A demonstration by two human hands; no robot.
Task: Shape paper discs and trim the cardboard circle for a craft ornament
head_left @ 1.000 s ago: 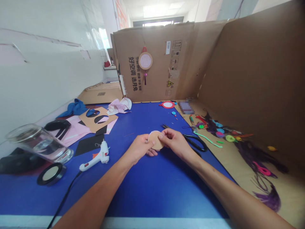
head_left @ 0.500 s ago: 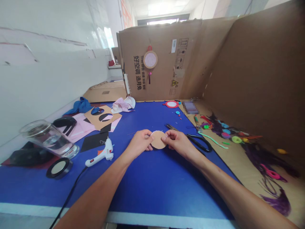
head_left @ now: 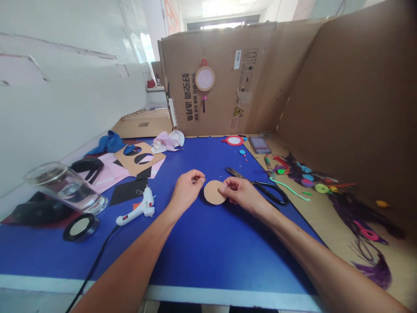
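Note:
My right hand [head_left: 239, 191] pinches the right edge of a round brown cardboard disc [head_left: 214, 192], holding it over the blue tabletop. Just left of the disc and apart from it is my left hand [head_left: 189, 187]. Its thumb and forefinger are pressed together, and whatever they pinch, if anything, is too small to make out. Behind my right hand lie black-handled pliers [head_left: 272, 193], their jaws pointing up and left. A white hot glue gun [head_left: 143, 206] rests on the table to the left of my left hand.
On the left stand a glass of water [head_left: 78, 191] and a roll of tape [head_left: 81, 227]. Cut cardboard [head_left: 140, 157] and black paper [head_left: 128, 191] lie behind. Purple tassels [head_left: 374, 261] and colourful bits are spread at right. A cardboard wall [head_left: 221, 87] rises behind, with a round ornament [head_left: 205, 78] hung on it.
My left hand has let go of the disc's left edge and drawn away to the left. The disc stays in my right hand. The view has shifted slightly.

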